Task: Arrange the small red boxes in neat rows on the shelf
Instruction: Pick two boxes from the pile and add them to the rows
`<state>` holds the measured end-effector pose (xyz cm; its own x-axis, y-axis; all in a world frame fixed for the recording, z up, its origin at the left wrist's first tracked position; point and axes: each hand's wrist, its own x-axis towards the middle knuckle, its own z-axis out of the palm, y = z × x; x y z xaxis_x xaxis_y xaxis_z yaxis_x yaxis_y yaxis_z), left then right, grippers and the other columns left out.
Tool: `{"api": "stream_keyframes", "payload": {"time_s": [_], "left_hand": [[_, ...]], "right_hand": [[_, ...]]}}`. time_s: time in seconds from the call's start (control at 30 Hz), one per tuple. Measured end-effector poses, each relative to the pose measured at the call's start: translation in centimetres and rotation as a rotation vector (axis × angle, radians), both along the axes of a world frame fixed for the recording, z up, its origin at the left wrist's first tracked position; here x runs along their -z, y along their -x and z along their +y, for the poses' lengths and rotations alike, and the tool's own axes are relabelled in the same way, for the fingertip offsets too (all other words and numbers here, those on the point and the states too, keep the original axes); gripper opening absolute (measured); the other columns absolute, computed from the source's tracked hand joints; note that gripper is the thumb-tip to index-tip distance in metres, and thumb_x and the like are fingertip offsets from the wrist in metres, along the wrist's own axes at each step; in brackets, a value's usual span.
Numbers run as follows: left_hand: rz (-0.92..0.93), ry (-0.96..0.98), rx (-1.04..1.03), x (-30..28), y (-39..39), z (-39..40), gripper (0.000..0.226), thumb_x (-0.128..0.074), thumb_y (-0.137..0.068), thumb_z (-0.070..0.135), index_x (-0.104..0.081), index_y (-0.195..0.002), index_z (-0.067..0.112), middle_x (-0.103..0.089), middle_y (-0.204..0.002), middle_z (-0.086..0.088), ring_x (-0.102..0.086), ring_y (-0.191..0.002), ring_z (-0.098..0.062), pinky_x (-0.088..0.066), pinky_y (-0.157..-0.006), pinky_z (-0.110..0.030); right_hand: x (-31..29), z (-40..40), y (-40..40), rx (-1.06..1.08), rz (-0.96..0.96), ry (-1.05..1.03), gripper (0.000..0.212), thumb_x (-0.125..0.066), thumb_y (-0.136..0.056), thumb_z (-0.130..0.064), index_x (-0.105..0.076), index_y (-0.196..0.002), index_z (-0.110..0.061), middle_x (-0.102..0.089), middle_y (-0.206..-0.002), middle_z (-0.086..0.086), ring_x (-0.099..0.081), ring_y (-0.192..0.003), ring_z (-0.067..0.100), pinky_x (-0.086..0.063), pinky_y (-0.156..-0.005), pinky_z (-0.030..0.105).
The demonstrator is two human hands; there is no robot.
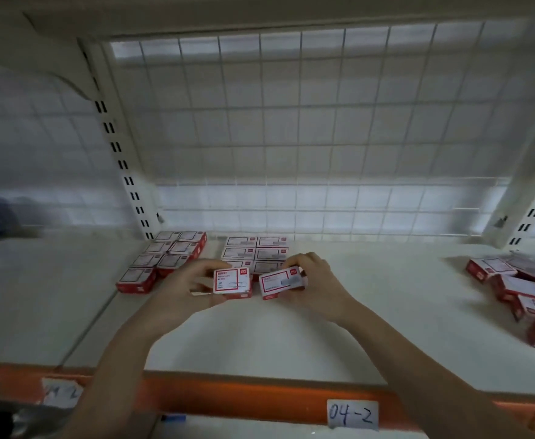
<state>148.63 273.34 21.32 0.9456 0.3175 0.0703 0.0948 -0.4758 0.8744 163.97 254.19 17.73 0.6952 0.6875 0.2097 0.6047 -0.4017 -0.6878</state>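
In the head view, the person is holding two small red boxes just in front of the middle block of boxes (255, 253), which is sitting in the centre of the frame on the white shelf (370, 312). The left hand (183, 288) is gripping the left box (232, 282), thumb below and fingers curled over its far edge; that box is lying square, its long axis running left to right. The right hand (315, 277) is pinching the right box (280, 284) from its right end, fingers curled over the top, and this box is lying tilted, its right end higher in the frame. Both boxes are sitting just below the block's front row, so the open spot lies straight beyond the fingertips; the right box looks to need a slight turn to line up.

The boxes are crisp little cardboard cartons, red-sided with white labelled tops. A second block (164, 259) is standing at centre left. A loose heap (519, 286) is lying at the right edge. Behind, a white wire grid (291, 137) is backing the shelf; an orange rail (244, 397) with a handwritten label (352, 414) is running along the bottom.
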Motion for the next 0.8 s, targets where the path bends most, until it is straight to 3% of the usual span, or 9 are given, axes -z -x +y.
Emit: {"api": "stream_keyframes", "payload": {"time_s": [0.17, 0.33, 0.47, 0.63, 0.8], "left_hand": [[0.000, 0.030, 0.031, 0.8, 0.1, 2.6, 0.046, -0.075, -0.076, 0.009, -0.063, -0.100, 0.046, -0.066, -0.104, 0.022, -0.062, -0.092, 0.001, -0.045, -0.079, -0.018], [-0.040, 0.049, 0.017, 1.5, 0.3, 4.3, 0.051, -0.074, -0.075, 0.003, -0.064, -0.098, 0.047, -0.067, -0.103, 0.015, -0.064, -0.094, -0.012, -0.050, -0.086, -0.029], [-0.071, 0.045, 0.055, 1.7, 0.4, 4.7, 0.051, -0.073, -0.076, 0.001, -0.064, -0.098, 0.046, -0.067, -0.103, 0.018, -0.064, -0.093, -0.005, -0.049, -0.082, -0.023], [-0.083, 0.050, 0.081, 2.2, 0.5, 4.6, 0.051, -0.075, -0.074, 0.001, -0.064, -0.097, 0.045, -0.068, -0.104, 0.017, -0.063, -0.090, -0.002, -0.049, -0.077, -0.013], [0.001, -0.055, 0.110, 2.6, 0.4, 4.8, 0.043, -0.077, -0.074, 0.011, -0.064, -0.107, 0.036, -0.067, -0.108, 0.011, -0.061, -0.097, 0.000, -0.048, -0.080, -0.017]], "right_hand": [[0.9, 2.0, 0.1, 0.114, 0.025, 0.136, 0.053, -0.073, -0.074, -0.036, -0.051, -0.121, -0.023, -0.045, -0.114, -0.004, -0.035, -0.112, 0.017, -0.027, -0.087, 0.021], [1.4, 3.0, 0.5, 0.164, -0.023, 0.187, 0.053, -0.069, -0.074, -0.042, -0.052, -0.121, -0.026, -0.046, -0.119, -0.006, -0.034, -0.116, 0.019, -0.028, -0.090, 0.021], [1.5, 3.0, 0.6, 0.184, -0.051, 0.184, 0.061, -0.066, -0.067, -0.055, -0.055, -0.121, -0.028, -0.043, -0.116, -0.009, -0.032, -0.115, 0.018, -0.025, -0.091, 0.018], [2.0, 2.9, 0.9, 0.195, -0.167, 0.180, 0.052, -0.069, -0.077, -0.044, -0.054, -0.124, -0.028, -0.045, -0.123, -0.008, -0.032, -0.114, 0.016, -0.026, -0.095, 0.017], [2.2, 2.6, 1.2, 0.176, -0.344, 0.270, 0.050, -0.061, -0.080, -0.050, -0.055, -0.123, -0.023, -0.049, -0.120, -0.007, -0.038, -0.114, 0.017, -0.033, -0.100, 0.025]]}}
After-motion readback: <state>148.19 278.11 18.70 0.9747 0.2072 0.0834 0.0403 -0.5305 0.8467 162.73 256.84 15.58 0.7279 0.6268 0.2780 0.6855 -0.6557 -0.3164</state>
